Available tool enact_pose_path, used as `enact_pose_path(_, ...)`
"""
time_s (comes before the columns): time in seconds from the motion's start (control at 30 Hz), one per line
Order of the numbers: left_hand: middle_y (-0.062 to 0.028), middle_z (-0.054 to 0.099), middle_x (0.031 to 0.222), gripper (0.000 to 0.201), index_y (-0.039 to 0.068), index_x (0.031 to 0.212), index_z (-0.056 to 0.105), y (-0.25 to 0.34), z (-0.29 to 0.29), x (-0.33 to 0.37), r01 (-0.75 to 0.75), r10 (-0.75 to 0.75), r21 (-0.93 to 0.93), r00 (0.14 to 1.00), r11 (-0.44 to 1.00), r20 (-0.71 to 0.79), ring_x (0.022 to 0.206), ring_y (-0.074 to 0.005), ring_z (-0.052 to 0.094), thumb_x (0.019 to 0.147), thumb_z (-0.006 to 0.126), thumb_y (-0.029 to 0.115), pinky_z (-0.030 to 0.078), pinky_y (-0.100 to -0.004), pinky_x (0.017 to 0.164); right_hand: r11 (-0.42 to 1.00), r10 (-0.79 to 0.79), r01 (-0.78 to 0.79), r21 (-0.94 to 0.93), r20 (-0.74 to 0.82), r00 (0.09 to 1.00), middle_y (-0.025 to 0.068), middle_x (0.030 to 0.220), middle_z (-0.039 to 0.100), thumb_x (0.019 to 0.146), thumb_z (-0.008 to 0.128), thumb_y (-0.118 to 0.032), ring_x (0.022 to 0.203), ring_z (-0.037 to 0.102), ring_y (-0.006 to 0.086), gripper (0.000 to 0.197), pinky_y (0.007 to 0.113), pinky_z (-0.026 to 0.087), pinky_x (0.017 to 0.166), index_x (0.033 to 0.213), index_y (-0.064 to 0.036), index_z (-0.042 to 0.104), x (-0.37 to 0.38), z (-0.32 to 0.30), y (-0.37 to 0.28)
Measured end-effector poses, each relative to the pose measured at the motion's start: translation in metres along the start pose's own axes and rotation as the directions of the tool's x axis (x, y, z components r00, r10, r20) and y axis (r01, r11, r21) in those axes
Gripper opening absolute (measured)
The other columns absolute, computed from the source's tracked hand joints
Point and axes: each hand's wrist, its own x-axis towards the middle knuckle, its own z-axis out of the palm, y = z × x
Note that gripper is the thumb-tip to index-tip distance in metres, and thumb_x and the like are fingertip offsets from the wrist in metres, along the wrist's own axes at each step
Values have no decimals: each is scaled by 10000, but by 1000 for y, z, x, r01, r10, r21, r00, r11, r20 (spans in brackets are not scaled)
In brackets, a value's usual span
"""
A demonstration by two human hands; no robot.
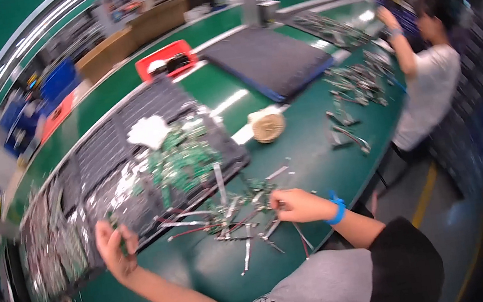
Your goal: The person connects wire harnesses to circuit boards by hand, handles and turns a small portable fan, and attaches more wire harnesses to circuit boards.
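My left hand (116, 249) is raised over the table's left part, its fingers closed around a narrow green circuit board (117, 232). My right hand (301, 204), with a blue band (337, 208) at the wrist, reaches to the right side of a loose pile of small circuit boards with cables (239, 212). The fingers of that hand are pinched together; what they hold, if anything, is too small to make out. White flat cables and dark red wires stick out of the pile. Beyond it, many green boards (184, 162) lie heaped on a black tray.
A black compartment tray (97, 144) runs along the left, with wired boards (49, 242) at its near end. Behind stand a red bin (165, 60), a dark mat (268, 59) and a beige round roll (267, 127). At right, a co-worker (430, 73) sits by more cable piles (362, 80).
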Motion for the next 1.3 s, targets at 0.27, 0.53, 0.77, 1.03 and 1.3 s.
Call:
enact_pose_path(0.27,-70,507,647,441,14,1175,316,-29,34,7,161,-148,-50,968,986,203,470,-120,472,775,501,14,391,-239,418,877,-31,86,473,-122,992,23,828,497,693,598,-81,629,476,71,189,187,394,510,852,-19,519,17,-19,-35)
enact_pose_path(0.53,57,441,626,201,20,996,555,-35,72,-7,95,-120,122,969,988,218,484,15,323,847,505,146,268,-172,415,467,2,52,882,-60,998,28,746,489,873,418,-202,401,386,78,187,181,255,342,998,-63,424,108,16,-86)
enact_pose_path(0.77,-39,553,672,256,-2,928,519,-44,86,-12,136,-139,31,941,990,308,474,-85,560,889,440,238,399,-183,358,436,-27,23,900,-12,1000,43,856,518,891,393,-212,565,501,116,245,199,363,379,1094,-77,420,124,55,-78)
enact_pose_path(1.03,-34,580,684,256,-11,934,534,-52,90,-11,134,-155,86,934,987,320,576,-74,559,890,449,226,455,-201,507,705,12,-19,709,14,1000,27,725,499,889,423,-233,554,484,92,206,198,377,421,968,-46,457,127,51,-43)
enact_pose_path(1.3,-82,588,788,257,-47,898,524,-61,84,-4,124,-103,-147,985,981,139,699,-142,604,894,435,194,508,-258,643,898,-436,422,-127,-398,807,124,1230,422,839,452,-89,1052,442,156,447,271,349,854,1257,18,336,107,33,-98)
